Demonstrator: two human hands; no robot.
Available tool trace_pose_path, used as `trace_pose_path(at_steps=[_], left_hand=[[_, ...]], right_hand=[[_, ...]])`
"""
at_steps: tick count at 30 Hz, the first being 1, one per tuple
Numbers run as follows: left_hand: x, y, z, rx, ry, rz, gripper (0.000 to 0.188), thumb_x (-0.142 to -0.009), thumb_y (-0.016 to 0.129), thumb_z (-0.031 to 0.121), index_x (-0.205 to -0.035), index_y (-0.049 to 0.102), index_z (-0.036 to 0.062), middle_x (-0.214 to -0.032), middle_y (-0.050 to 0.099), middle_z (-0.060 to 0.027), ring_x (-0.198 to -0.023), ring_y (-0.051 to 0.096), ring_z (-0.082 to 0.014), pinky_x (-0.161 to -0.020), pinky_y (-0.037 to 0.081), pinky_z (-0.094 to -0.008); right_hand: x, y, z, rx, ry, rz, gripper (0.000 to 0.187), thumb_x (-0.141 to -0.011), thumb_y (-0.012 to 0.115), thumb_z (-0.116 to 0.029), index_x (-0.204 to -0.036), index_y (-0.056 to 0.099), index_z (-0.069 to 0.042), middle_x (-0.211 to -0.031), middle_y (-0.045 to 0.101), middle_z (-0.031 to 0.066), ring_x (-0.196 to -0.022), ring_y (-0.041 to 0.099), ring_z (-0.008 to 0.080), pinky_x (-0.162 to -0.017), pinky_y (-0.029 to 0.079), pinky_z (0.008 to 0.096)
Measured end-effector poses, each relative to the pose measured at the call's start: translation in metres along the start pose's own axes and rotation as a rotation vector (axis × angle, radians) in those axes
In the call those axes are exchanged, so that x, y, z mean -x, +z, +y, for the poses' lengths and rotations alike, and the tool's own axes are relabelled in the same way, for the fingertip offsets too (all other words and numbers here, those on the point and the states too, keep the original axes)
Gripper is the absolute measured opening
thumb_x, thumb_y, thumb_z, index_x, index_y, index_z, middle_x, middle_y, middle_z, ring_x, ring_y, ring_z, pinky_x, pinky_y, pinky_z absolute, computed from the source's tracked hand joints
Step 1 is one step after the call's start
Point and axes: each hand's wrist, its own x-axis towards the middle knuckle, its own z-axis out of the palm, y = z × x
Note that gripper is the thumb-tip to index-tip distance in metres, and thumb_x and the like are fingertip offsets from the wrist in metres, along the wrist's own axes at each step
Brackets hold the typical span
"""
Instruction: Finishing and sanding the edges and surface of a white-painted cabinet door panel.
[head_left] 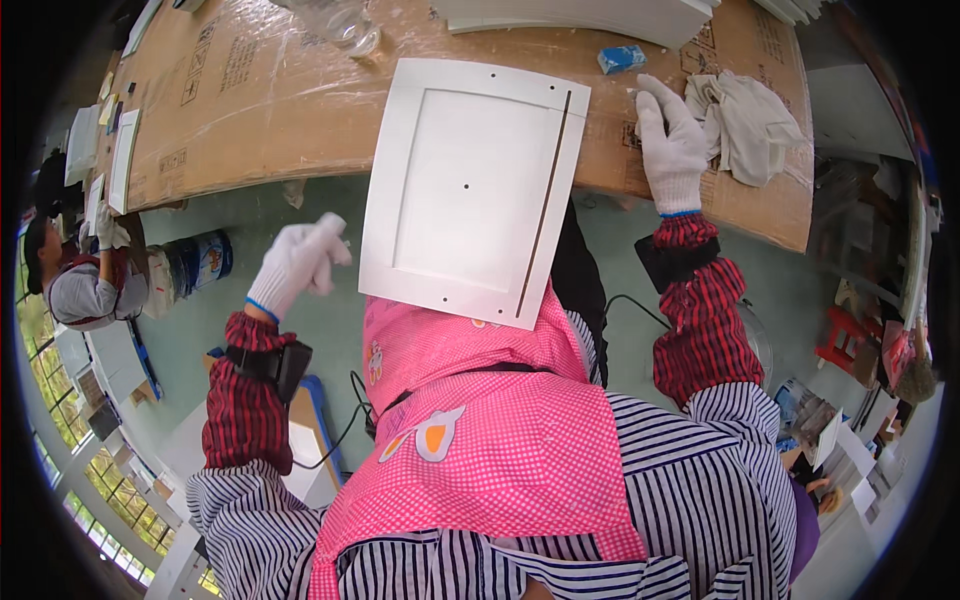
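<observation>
A white rectangular panel [475, 190] with a recessed middle, a long dark slot along its right side and several small holes rests between my lap and the table edge. My left hand [298, 262], in a white knit glove, is in the air left of the panel. Its fingers are partly bent and apart, with nothing visible in them. My right hand [670, 145], gloved too, is over the table to the panel's right, fingers stretched out. It is nearest to a crumpled off-white cloth [755, 125] and a small blue block [622, 60].
The table [270, 110] is covered with brown cardboard under clear film. White panels [580, 20] are stacked at its far side, beside a clear plastic item [350, 30]. Another person [90, 275] works at the far left near a blue bucket [210, 258]. A red stool [845, 340] stands at right.
</observation>
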Motion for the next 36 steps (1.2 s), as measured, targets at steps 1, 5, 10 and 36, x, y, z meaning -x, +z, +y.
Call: trace_pose_path(at_steps=[1, 5, 10, 36], left_hand=[[-0.011, -0.004, -0.014, 0.092, 0.068, 0.077, 0.062, -0.108, 0.048, 0.053, -0.108, 0.073, -0.0036, -0.07, 0.067, -0.0037, -0.068, 0.065, -0.0168, -0.078, 0.058, -0.0324], [-0.053, 0.052, -0.026, 0.778, 0.144, -0.128, 0.065, -0.108, 0.046, 0.058, -0.133, 0.064, 0.0009, -0.121, 0.069, -0.0044, -0.11, 0.065, -0.0158, -0.101, 0.05, -0.0348], [-0.042, 0.094, 0.026, 0.694, 0.158, -0.089, 0.056, -0.106, 0.059, 0.049, -0.134, 0.063, 0.0, -0.12, 0.07, -0.0041, -0.105, 0.067, -0.0145, -0.091, 0.056, -0.0323], [0.015, 0.201, 0.011, 1.483, 0.316, 0.137, 0.055, -0.109, 0.056, 0.039, -0.151, 0.045, 0.0051, -0.143, 0.059, -0.0126, -0.123, 0.064, -0.0277, -0.098, 0.06, -0.0441]], right_hand=[[0.009, 0.0, -0.006, -0.028, 0.04, -0.043, 0.031, -0.102, 0.067, -0.017, -0.127, 0.071, 0.001, -0.114, 0.078, 0.0156, -0.103, 0.073, 0.0189, -0.095, 0.054, 0.0298], [0.056, 0.007, -0.045, 0.285, -0.257, -0.301, 0.023, -0.095, 0.07, -0.014, -0.118, 0.074, -0.01, -0.087, 0.067, 0.006, -0.078, 0.068, 0.0269, -0.071, 0.055, 0.0361], [0.079, 0.011, -0.044, 0.649, -0.575, -0.236, 0.025, -0.086, 0.07, -0.015, -0.11, 0.074, -0.017, -0.075, 0.055, 0.0006, -0.064, 0.058, 0.0234, -0.058, 0.048, 0.0387], [0.145, -0.03, -0.048, 0.252, -0.272, -0.047, 0.033, -0.088, 0.076, -0.008, -0.12, 0.074, -0.011, -0.086, 0.067, 0.0099, -0.077, 0.068, 0.0294, -0.07, 0.055, 0.0388]])
